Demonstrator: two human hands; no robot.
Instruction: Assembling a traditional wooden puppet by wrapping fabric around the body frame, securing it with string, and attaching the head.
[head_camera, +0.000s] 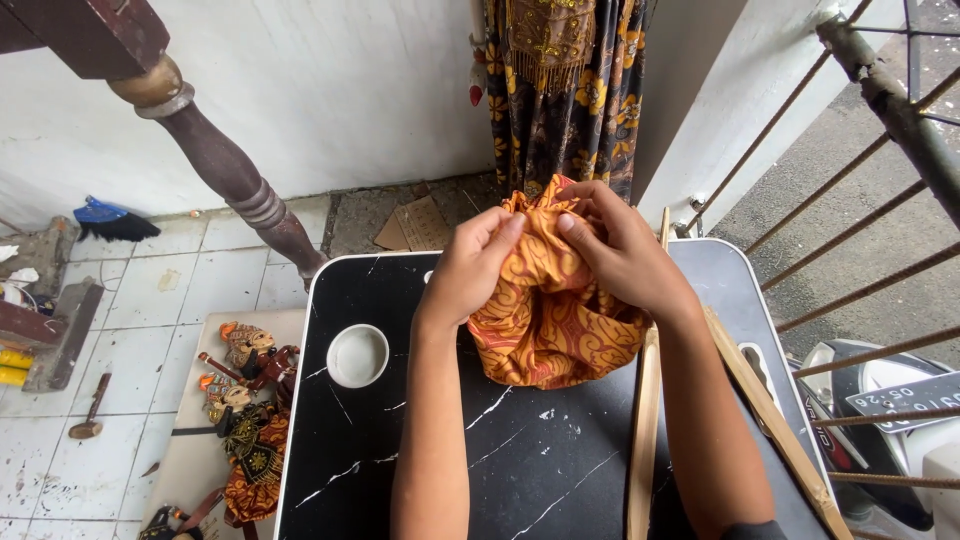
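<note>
Both grips are closed on the orange patterned cloth (548, 300): the left hand (468, 268) pinches its bunched top from nine o'clock, and the right hand (622, 252) clamps it from three o'clock, the bundle resting on the black marbled desk (450, 460). Likely the gathered folds could slip loose if either pinch eases, or a sleeve of cloth could drag toward the white cup (357, 355) at nine o'clock and knock the wooden sticks (645, 420) at four o'clock.
</note>
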